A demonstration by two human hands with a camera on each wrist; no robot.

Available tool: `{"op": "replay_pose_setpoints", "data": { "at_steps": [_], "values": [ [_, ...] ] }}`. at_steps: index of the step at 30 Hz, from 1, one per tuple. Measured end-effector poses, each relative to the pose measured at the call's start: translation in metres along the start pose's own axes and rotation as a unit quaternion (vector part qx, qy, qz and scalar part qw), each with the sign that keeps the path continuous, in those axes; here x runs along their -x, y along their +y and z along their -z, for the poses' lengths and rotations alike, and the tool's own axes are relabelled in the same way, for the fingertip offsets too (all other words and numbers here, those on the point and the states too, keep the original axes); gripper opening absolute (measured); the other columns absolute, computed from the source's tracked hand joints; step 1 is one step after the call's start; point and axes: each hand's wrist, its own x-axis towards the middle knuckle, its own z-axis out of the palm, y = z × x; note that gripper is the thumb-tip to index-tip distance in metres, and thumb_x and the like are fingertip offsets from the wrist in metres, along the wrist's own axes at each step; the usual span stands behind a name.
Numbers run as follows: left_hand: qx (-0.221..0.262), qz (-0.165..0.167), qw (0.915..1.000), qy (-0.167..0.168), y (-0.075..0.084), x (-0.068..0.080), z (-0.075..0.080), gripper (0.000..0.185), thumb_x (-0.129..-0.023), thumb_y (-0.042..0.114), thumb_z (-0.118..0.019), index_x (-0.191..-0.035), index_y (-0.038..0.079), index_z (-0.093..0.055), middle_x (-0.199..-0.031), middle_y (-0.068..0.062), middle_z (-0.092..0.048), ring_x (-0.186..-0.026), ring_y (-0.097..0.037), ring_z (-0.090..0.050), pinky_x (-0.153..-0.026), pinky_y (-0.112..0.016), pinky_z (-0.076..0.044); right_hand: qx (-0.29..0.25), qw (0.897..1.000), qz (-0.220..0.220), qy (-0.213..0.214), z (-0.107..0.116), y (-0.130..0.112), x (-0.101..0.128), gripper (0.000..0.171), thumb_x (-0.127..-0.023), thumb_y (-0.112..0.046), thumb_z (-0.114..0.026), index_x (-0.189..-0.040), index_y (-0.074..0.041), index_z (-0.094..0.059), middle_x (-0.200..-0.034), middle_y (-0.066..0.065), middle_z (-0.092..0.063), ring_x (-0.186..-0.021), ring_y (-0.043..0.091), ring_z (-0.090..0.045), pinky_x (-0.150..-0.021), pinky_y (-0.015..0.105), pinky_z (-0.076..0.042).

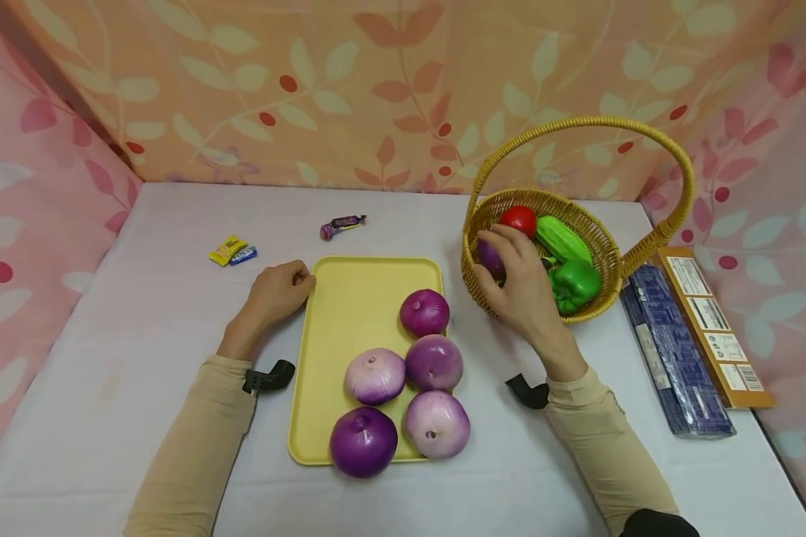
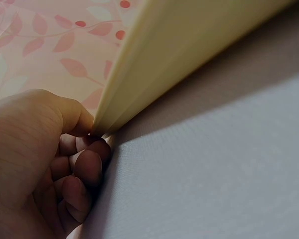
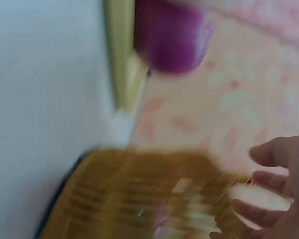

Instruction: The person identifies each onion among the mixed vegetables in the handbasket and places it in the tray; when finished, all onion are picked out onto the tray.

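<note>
Our right hand (image 1: 520, 287) reaches into the basket (image 1: 594, 294), fingers (image 1: 504, 237) curled over a purple onion (image 1: 489, 257) lying at its left side, beside a tomato (image 1: 519, 219), a cucumber (image 1: 563, 239) and a green pepper (image 1: 575, 285). Our left hand (image 1: 278, 292) rests on the surface, fingers (image 2: 87, 167) curled in, knuckles touching the far left corner of the yellow tray (image 1: 349, 313). Five onions (image 1: 433, 362) sit on the tray.
</note>
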Motion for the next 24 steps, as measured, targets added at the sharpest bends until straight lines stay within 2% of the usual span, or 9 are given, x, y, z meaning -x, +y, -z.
{"op": "replay_pose_setpoints", "data": {
  "at_steps": [4, 8, 11, 13, 16, 19, 21, 24],
  "values": [
    [-0.001, 0.004, 1.0, -0.004, 0.0, 0.0, 0.0, 0.021, -0.095, 0.023, -0.05, -0.088, 0.007, -0.062, -0.072, -0.007, -0.055, -0.067, -0.022, -0.05, -0.062, -0.031, -0.036, 0.051, 0.992, -0.097, -0.061, 0.0, 0.029, -0.007, 0.054, -0.088, -0.018, -0.065, -0.139, -0.007, -0.049, -0.145, 0.025, -0.041, -0.133, 0.044, -0.04, -0.107, 0.062, -0.034],
    [-0.001, 0.002, 1.0, -0.005, 0.0, 0.001, 0.001, 0.021, -0.095, 0.023, -0.05, -0.088, 0.007, -0.062, -0.073, -0.006, -0.055, -0.068, -0.022, -0.05, -0.062, -0.031, -0.036, 0.089, 0.976, -0.147, -0.133, -0.001, 0.043, -0.012, 0.063, -0.091, -0.024, -0.063, -0.147, -0.011, -0.04, -0.153, 0.027, -0.03, -0.138, 0.049, -0.032, -0.106, 0.069, -0.029],
    [0.002, -0.001, 1.0, -0.004, 0.001, 0.001, 0.001, 0.021, -0.095, 0.024, -0.05, -0.088, 0.008, -0.062, -0.072, -0.006, -0.055, -0.067, -0.022, -0.05, -0.062, -0.031, -0.036, 0.109, 0.967, -0.159, -0.164, -0.003, 0.048, -0.014, 0.063, -0.091, -0.024, -0.064, -0.147, -0.011, -0.04, -0.153, 0.028, -0.029, -0.136, 0.052, -0.034, -0.104, 0.07, -0.031],
    [0.002, -0.002, 1.0, -0.003, 0.002, 0.001, 0.0, 0.021, -0.095, 0.024, -0.05, -0.087, 0.008, -0.062, -0.072, -0.005, -0.055, -0.067, -0.021, -0.05, -0.061, -0.03, -0.036, 0.116, 0.968, -0.153, -0.161, -0.003, 0.05, -0.014, 0.059, -0.089, -0.02, -0.067, -0.142, -0.01, -0.045, -0.148, 0.03, -0.035, -0.13, 0.053, -0.041, -0.101, 0.069, -0.034],
    [0.002, -0.003, 1.0, -0.001, 0.002, 0.001, 0.0, 0.021, -0.095, 0.023, -0.05, -0.087, 0.008, -0.062, -0.071, -0.005, -0.055, -0.066, -0.021, -0.05, -0.061, -0.03, -0.036, 0.116, 0.976, -0.133, -0.13, -0.004, 0.051, -0.013, 0.053, -0.085, -0.012, -0.071, -0.133, -0.005, -0.049, -0.134, 0.034, -0.044, -0.112, 0.053, -0.053, -0.091, 0.066, -0.043],
    [0.002, -0.004, 1.0, 0.001, 0.002, 0.002, 0.001, 0.021, -0.095, 0.023, -0.05, -0.087, 0.008, -0.062, -0.071, -0.005, -0.055, -0.066, -0.021, -0.049, -0.061, -0.03, -0.035, 0.11, 0.98, -0.129, -0.102, -0.005, 0.051, -0.012, 0.052, -0.084, -0.009, -0.073, -0.129, -0.002, -0.048, -0.125, 0.034, -0.044, -0.1, 0.053, -0.057, -0.082, 0.063, -0.047],
    [0.003, -0.003, 1.0, 0.001, 0.003, 0.002, 0.001, 0.021, -0.095, 0.023, -0.05, -0.086, 0.008, -0.062, -0.071, -0.005, -0.055, -0.065, -0.02, -0.049, -0.061, -0.03, -0.035, 0.106, 0.981, -0.132, -0.094, -0.006, 0.051, -0.012, 0.053, -0.084, -0.011, -0.074, -0.128, -0.001, -0.047, -0.123, 0.033, -0.043, -0.098, 0.051, -0.057, -0.081, 0.062, -0.048],
    [0.004, 0.0, 1.0, -0.001, 0.002, 0.002, 0.001, 0.021, -0.095, 0.023, -0.05, -0.086, 0.008, -0.062, -0.071, -0.005, -0.055, -0.066, -0.021, -0.049, -0.061, -0.03, -0.036, 0.1, 0.984, -0.136, -0.064, -0.007, 0.051, -0.011, 0.055, -0.082, -0.015, -0.076, -0.128, -0.002, -0.049, -0.123, 0.031, -0.042, -0.105, 0.048, -0.052, -0.088, 0.06, -0.045]
  ]
}}
